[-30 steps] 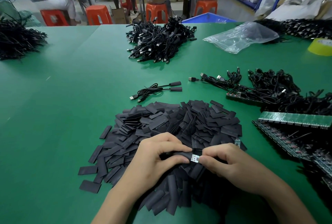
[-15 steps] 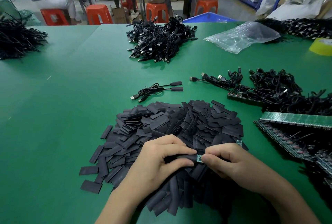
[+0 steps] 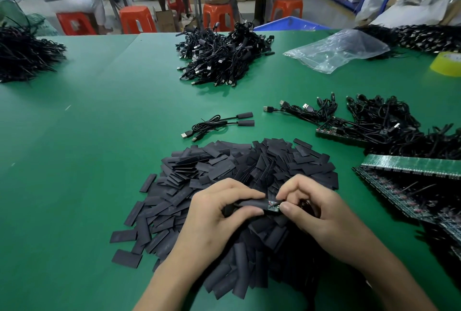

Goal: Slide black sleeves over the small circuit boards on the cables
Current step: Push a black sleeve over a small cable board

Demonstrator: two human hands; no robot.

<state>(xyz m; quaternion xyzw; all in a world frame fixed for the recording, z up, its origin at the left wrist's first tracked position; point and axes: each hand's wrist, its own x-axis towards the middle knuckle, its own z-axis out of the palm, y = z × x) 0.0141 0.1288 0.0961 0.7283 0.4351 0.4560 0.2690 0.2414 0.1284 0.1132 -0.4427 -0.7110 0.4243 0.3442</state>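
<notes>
Over a big pile of flat black sleeves (image 3: 239,168), my left hand (image 3: 219,213) pinches one black sleeve (image 3: 252,203) between thumb and fingers. My right hand (image 3: 311,208) pinches the small circuit board (image 3: 273,205) at the sleeve's right opening; only a short green end of the board shows. The board's cable is hidden under my right hand. Two cables with sleeves on their ends (image 3: 219,124) lie beyond the pile.
Tangled black cables with boards (image 3: 379,123) and green board strips (image 3: 411,166) lie at the right. A large cable heap (image 3: 222,56) sits at the far middle, another heap (image 3: 22,53) far left. A plastic bag (image 3: 334,51) and yellow tape roll (image 3: 447,63) are far right.
The board has gone further into the sleeve; less of it shows than a second ago. My right fingers have lifted and arched. Both hands stayed over the pile.
</notes>
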